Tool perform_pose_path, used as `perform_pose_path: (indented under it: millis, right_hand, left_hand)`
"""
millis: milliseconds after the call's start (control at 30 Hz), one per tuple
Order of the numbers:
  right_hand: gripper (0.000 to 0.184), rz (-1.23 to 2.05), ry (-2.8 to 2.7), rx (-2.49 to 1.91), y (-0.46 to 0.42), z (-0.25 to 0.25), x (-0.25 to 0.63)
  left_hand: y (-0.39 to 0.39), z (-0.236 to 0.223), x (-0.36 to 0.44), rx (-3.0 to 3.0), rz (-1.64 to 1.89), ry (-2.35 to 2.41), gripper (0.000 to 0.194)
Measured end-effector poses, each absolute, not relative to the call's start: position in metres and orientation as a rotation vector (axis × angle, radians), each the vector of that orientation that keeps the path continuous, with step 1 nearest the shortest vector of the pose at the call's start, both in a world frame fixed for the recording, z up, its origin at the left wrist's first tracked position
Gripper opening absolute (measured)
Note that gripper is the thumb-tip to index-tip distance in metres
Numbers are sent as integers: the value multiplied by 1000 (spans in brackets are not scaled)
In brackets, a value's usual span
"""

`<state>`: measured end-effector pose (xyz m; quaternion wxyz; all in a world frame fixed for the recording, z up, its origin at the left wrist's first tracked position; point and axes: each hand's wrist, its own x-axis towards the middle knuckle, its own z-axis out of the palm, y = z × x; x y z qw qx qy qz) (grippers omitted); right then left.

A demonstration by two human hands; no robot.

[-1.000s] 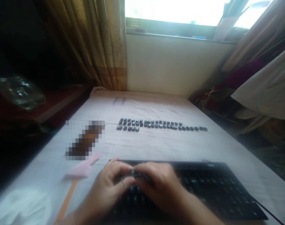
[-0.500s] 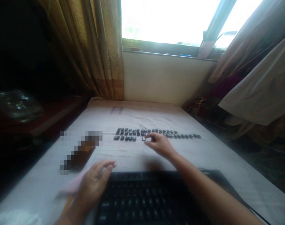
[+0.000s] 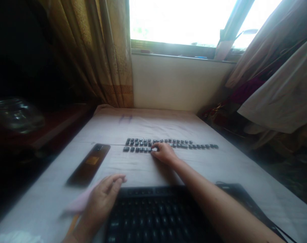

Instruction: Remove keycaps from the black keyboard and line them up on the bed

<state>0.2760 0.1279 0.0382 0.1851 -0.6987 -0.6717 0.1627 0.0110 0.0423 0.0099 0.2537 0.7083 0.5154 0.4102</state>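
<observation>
A white cloth-covered table (image 3: 133, 168) fills the lower view, with a black keyboard (image 3: 148, 212) lying at its near edge, partly hidden by the right forearm. The right hand (image 3: 164, 153) reaches out beyond the keyboard, thumb and index finger brought to a narrow pinch on a dark keycap (image 3: 150, 150); this sits on the cloth between the fingertips, at the right end of a short front row. The left hand (image 3: 105, 194) hangs at the keyboard's upper left corner, loosely curled, a slight gap between thumb and index finger. A dark brown phone (image 3: 89, 165) lies flat to the left, apart from both hands, bearing a small orange patch whose content cannot be read. A pink piece (image 3: 79, 204) lies partly behind the left hand. Just behind the short row, longer rows of keycaps (image 3: 202, 146) stretch rightward, some covered by the right hand. A purple mark (image 3: 125, 118) resembling an H shows on the far cloth; the characters on the keys are too blurred to read.
</observation>
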Motion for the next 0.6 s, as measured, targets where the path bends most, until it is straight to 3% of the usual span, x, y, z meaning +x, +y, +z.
perform_pose_path:
  millis: [600]
  right_hand:
    - [31,415,-1889,-1976,127,35,276]
  left_hand:
    - [43,4,10,1887,1080,1410,35]
